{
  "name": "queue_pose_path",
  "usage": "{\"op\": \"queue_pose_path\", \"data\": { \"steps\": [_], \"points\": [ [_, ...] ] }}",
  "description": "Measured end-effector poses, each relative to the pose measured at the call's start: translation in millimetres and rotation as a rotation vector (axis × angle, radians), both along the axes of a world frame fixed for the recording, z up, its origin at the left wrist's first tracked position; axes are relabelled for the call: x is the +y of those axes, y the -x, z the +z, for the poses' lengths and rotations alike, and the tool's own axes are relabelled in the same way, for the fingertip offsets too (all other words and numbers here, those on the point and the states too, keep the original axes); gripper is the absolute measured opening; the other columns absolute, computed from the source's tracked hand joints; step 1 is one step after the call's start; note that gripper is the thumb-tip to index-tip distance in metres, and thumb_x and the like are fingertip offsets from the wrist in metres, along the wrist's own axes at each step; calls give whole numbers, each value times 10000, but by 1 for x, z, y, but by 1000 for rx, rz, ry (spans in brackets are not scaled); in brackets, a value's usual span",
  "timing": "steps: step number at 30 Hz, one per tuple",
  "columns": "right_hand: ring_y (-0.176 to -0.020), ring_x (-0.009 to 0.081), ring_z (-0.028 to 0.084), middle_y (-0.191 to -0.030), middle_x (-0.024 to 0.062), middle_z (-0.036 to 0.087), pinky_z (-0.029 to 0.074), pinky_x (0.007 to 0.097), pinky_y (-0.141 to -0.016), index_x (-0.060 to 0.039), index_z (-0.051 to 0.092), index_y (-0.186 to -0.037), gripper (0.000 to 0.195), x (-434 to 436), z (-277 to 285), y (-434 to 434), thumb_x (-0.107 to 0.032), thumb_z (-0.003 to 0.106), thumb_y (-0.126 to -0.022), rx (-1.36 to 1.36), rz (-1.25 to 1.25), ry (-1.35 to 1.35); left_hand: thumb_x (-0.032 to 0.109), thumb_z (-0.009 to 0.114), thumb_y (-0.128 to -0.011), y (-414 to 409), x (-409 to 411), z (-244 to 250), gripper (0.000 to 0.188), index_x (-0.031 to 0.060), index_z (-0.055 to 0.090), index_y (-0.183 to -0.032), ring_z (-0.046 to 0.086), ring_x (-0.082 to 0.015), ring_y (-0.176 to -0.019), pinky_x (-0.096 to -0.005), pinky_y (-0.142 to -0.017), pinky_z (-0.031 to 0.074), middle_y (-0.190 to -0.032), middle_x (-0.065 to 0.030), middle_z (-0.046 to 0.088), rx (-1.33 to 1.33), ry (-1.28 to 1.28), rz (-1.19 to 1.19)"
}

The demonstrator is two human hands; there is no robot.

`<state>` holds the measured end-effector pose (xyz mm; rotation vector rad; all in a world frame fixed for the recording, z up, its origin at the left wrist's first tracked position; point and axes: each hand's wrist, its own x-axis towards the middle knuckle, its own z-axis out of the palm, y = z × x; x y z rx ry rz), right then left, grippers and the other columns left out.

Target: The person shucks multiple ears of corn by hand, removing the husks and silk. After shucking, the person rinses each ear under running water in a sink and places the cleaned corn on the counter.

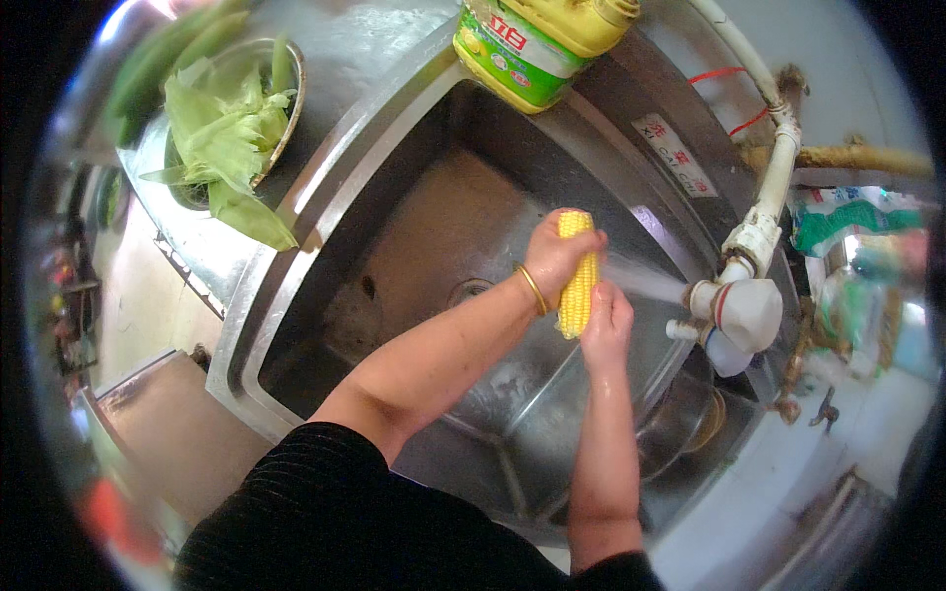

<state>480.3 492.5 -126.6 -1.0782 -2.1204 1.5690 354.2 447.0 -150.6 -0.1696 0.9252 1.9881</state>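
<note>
A husked ear of yellow corn (579, 284) is held nearly upright in the picture, over the steel sink basin (443, 229). My left hand (558, 251) grips its upper half, thumb across the kernels, with a gold bangle at the wrist. Against the lower right side of the cob is my right hand (607, 325), its thumb pointing up and its fingers partly hidden behind the corn. Water (643, 283) sprays from the white tap (746, 314) on the right towards the cob and my hands.
Pale green corn husks (229, 140) spill over the rim of a round metal bowl (299, 81) on the left steel counter. A yellow detergent jug (528, 52) stands at the sink's far edge. White pipe (776, 159) runs down the right wall; a metal pot (672, 428) sits below the tap.
</note>
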Motion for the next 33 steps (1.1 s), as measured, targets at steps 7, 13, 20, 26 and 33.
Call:
{"op": "queue_pose_path", "data": {
  "steps": [7,13,20,26,33],
  "points": [
    [-646,55,440,-647,-31,504,386,247,-589,-57,566,-714,323,12,-23,-12,-241,554,-980,-41,-166,-160,321,623,-905,23,-10,6,272,120,511,-1049,618,-227,-718,-426,-676,562,-858,-72,576,-344,-194,101],
    [-742,66,432,-819,-35,519,374,267,-647,-60,562,-907,193,23,-7,-2,-237,548,-983,216,-268,104,485,593,-923,26,-15,11,421,116,480,-1090,617,-226,-735,-414,-702,561,-885,-73,581,-343,-169,102],
    [-726,159,624,-843,66,642,515,310,-634,-14,570,-1096,385,6,-13,17,-374,500,-979,-13,102,-197,70,769,-751,7,-1,15,445,29,476,-1084,580,-163,-699,-327,-625,527,-851,-67,596,0,175,213],
    [-344,156,403,-624,127,559,301,274,-296,-21,598,-969,569,-4,-1,12,-539,365,-953,195,-230,1162,176,724,-832,15,-15,3,386,50,546,-1151,641,-237,-998,-357,-849,545,-1093,-110,656,-227,-201,-240],
    [-347,137,362,-621,126,543,290,269,-317,-25,593,-1032,636,-1,1,-16,-600,335,-943,246,-160,1463,268,682,-868,10,2,-8,286,75,594,-1060,643,-208,-878,-346,-747,548,-987,-99,661,-278,-336,-198]
  ]
}}
